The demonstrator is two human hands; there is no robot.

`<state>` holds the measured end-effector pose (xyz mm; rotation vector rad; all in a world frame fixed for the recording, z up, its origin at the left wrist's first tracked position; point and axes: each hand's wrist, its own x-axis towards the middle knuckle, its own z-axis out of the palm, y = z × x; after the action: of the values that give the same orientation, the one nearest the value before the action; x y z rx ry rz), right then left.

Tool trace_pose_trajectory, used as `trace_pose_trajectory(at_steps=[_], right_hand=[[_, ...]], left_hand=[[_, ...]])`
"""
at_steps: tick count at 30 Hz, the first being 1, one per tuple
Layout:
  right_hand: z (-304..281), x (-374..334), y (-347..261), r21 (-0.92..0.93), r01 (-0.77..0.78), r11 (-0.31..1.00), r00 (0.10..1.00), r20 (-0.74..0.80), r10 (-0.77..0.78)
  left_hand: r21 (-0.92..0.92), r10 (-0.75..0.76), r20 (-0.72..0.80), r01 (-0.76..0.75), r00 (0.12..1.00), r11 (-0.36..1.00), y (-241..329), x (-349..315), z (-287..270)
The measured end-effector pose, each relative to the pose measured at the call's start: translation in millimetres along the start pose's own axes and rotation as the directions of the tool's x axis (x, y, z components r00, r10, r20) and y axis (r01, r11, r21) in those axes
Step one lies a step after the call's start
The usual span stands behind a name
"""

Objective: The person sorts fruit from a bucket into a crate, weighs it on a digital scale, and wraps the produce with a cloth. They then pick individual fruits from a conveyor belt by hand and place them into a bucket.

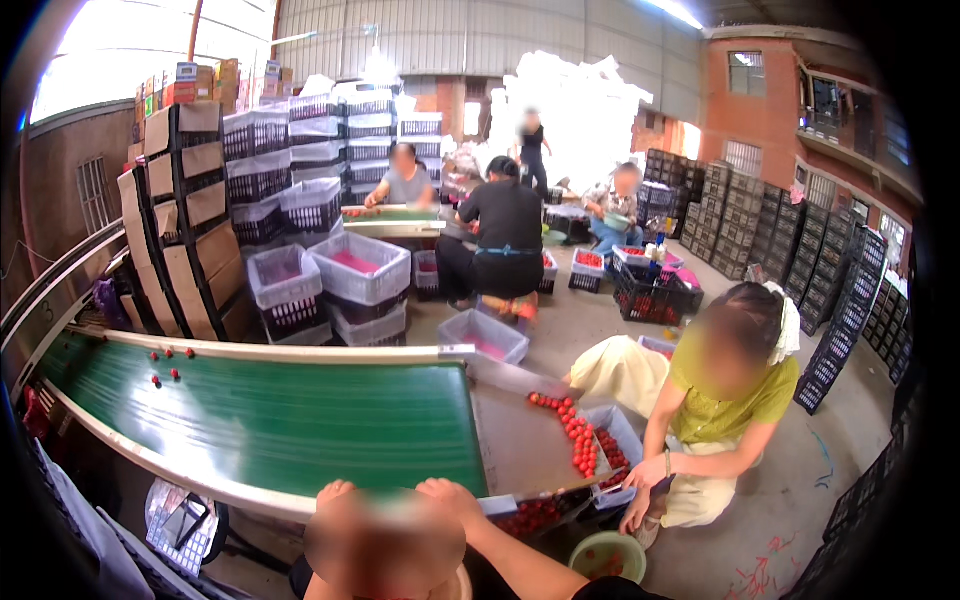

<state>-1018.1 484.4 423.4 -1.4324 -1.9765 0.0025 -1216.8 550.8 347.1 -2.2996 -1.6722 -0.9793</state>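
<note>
Both of my hands rest on the near rail (pixel 225 485) of a green conveyor belt (pixel 270 415). My left hand (pixel 335 492) shows fingers over the rail, with no object seen in them. Just to its right, my right hand (pixel 452 497) lies on the same edge, fingers apart and holding nothing visible. A blurred patch hides the space between my hands and part of both. Several small red fruits (pixel 175 374), like cherry tomatoes, sit at the belt's far left. More red fruits (pixel 578 435) gather on the metal chute (pixel 520 425) at its right end.
A co-worker in a yellow-green top (pixel 735 400) crouches by a lined crate (pixel 625 425) at the chute. A pale green bowl (pixel 608 558) stands on the floor nearby. Lined crates (pixel 365 268) and stacked dark crates (pixel 845 320) flank other people. A phone (pixel 185 522) lies at lower left.
</note>
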Motion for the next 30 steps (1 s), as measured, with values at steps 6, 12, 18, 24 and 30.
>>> trace_pose_trajectory(at_steps=[6,12,18,24,30], right_hand=[[11,8,2,0.031,0.089,0.996,0.996,-0.026,-0.089],[32,1,13,-0.036,0.062,0.997,0.998,0.008,-0.062],[30,5,11,0.104,0.137,0.985,0.989,-0.077,-0.129],[-27,-39,11,0.923,-0.218,0.318,0.954,0.132,0.27],[-53,-37,37,0.923,-0.201,0.328,0.921,0.063,0.385]], left_hand=[[0.029,-0.049,0.008,0.048,0.999,0.998,3,14,-17],[0.047,-0.064,0.014,0.063,0.998,0.997,2,14,-15],[0.056,-0.078,0.007,0.077,0.997,0.995,-7,18,-14],[0.05,-0.064,0.025,0.062,0.998,0.997,-7,14,-4],[0.105,-0.067,0.041,0.063,0.997,0.992,-28,11,1]])
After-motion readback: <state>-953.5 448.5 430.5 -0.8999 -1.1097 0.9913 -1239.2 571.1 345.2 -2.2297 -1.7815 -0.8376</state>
